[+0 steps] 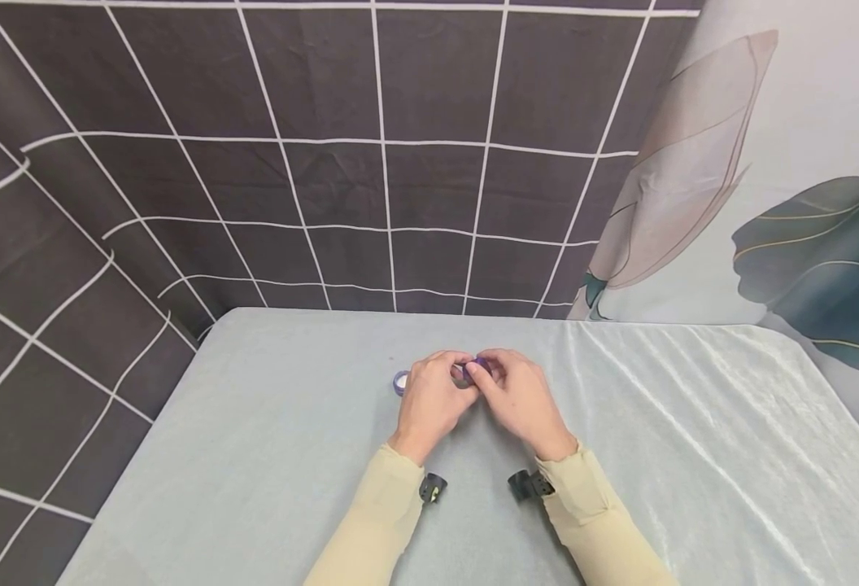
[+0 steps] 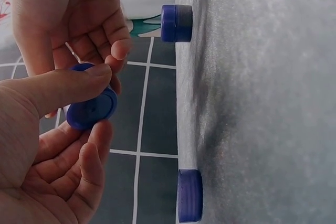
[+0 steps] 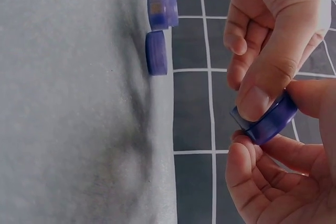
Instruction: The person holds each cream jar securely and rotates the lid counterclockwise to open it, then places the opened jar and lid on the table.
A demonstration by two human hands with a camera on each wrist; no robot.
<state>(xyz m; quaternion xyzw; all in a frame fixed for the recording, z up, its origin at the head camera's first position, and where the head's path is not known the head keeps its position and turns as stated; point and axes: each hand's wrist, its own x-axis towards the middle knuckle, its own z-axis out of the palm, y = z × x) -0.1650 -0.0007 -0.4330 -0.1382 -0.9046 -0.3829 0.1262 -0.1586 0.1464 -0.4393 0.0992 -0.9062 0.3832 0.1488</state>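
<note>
I hold a small purple cap (image 2: 92,109) between both hands, above the middle of the table (image 1: 268,456), a little nearer its far edge than the near one. My left hand (image 1: 432,401) pinches it: the thumb lies across the cap's upper rim and the curled fingers (image 2: 100,145) support it from underneath. My right hand (image 1: 519,396) meets it from the other side, its thumb pressed on the cap's edge and its fingers bent in close behind. In the right wrist view the cap (image 3: 269,120) sits tilted, caught between my right thumb and my left fingertips. The two hands touch each other around it, so the cap is mostly covered in the head view, with only a sliver of purple showing between the knuckles.

Two more purple pieces rest on the table, apart from my hands. In the head view one of them, a short jar (image 1: 400,382), sits just left of my left hand. The wrist views show both: the jar (image 3: 162,11) and a flat lid (image 3: 156,52) just beside it, each lying on the pale grey cloth.

My sleeves are beige, and a small black clip sits at each cuff. Behind the table hangs a dark cloth with a white grid (image 1: 371,163), and to the right a pale cloth printed with large leaves (image 1: 788,203).
</note>
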